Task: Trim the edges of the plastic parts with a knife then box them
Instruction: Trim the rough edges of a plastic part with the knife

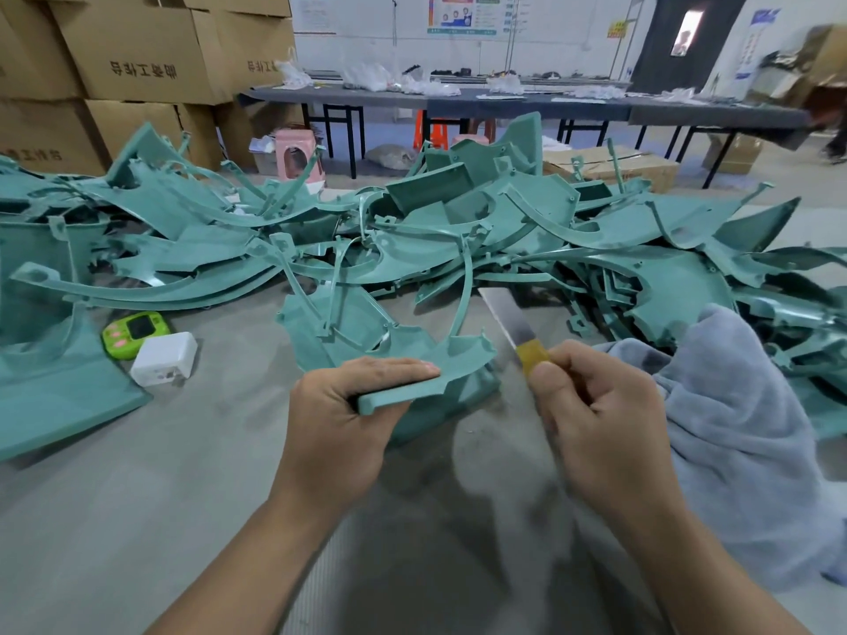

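One sprawling heap of teal plastic parts (458,231), too tangled to count, runs nine to three o'clock across the bench (183,497). One grey cloth (733,428) at four. Left hand (339,414) grips one teal part (366,341) dead centre; right hand (591,405) clasps one knife (508,318), blade toward eleven. One green gadget (135,332) and one white block (165,359) at nine.

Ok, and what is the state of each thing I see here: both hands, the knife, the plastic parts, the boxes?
plastic part, held by its near edge, not boxed.
knife, blade bare, pointing away.
left hand, grips the plastic part.
right hand, grips the knife handle.
pile of plastic parts, loose heap, not boxed.
cardboard boxes, stacked, closed.
grey cloth, crumpled.
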Demonstrator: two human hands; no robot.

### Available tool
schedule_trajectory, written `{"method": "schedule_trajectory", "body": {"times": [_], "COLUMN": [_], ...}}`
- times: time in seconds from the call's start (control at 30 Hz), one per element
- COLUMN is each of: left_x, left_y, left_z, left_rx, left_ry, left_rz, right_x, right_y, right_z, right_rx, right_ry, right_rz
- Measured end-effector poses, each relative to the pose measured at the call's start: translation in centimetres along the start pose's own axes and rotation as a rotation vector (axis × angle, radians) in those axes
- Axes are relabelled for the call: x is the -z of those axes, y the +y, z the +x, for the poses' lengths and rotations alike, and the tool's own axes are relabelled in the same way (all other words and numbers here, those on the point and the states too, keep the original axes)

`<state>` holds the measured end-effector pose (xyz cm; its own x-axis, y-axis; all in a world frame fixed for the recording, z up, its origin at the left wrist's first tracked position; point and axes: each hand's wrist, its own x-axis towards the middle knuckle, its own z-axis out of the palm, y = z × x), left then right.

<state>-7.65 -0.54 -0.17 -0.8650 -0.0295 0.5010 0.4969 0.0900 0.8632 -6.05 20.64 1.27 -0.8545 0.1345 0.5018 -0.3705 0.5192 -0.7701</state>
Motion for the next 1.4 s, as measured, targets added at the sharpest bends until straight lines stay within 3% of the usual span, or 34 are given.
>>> {"method": "schedule_trajectory", "body": {"times": [0.07,0.13,0.27,0.37,0.53,0.67,0.83,0.93,1.03,1.13,1.3,1.4], "left_x": [0.1,0.3,1.0,1.8,2.3,3.4,4.4,3.9,2.4,1.8,2.6,2.6], "left_y": [0.0,-0.1,-0.1,-0.2,0.2,0.6,0.6,0.5,0.6,0.1,-0.8,-0.9], "left_z": [0.0,0.1,0.8,1.3,2.1,2.3,2.2,2.0,1.6,1.6,2.1,1.8], "left_rx": [0.005,0.023,0.117,0.206,0.294,0.230,0.197,0.268,0.320,0.276,0.266,0.244], "left_ry": [0.004,0.013,0.185,0.313,0.356,0.531,0.612,0.527,0.249,0.083,0.012,0.097], "left_rz": [-0.024,-0.051,-0.264,-0.435,-0.643,-0.699,-0.808,-0.762,-0.527,-0.306,-0.258,-0.118], "right_x": [-0.3,-0.8,-0.5,-0.3,-0.8,-0.6,-0.6,-0.7,-0.8,-0.8,-1.6,-2.3], "right_y": [-0.3,0.2,1.2,1.3,0.4,0.0,0.2,0.4,0.4,0.4,1.3,1.7], "right_z": [-0.6,-0.5,0.7,0.9,0.1,0.2,0.1,0.0,-0.2,-0.4,-0.5,-0.4], "right_rx": [0.031,-0.031,-0.211,-0.323,-0.270,-0.246,-0.215,-0.218,-0.188,-0.097,-0.097,-0.159], "right_ry": [-0.159,-0.209,-0.036,0.002,-0.009,-0.042,-0.017,0.022,0.072,0.098,-0.202,-0.246], "right_rz": [0.048,0.024,0.061,0.351,0.485,0.503,0.468,0.486,0.464,0.240,-0.342,-0.403]}}
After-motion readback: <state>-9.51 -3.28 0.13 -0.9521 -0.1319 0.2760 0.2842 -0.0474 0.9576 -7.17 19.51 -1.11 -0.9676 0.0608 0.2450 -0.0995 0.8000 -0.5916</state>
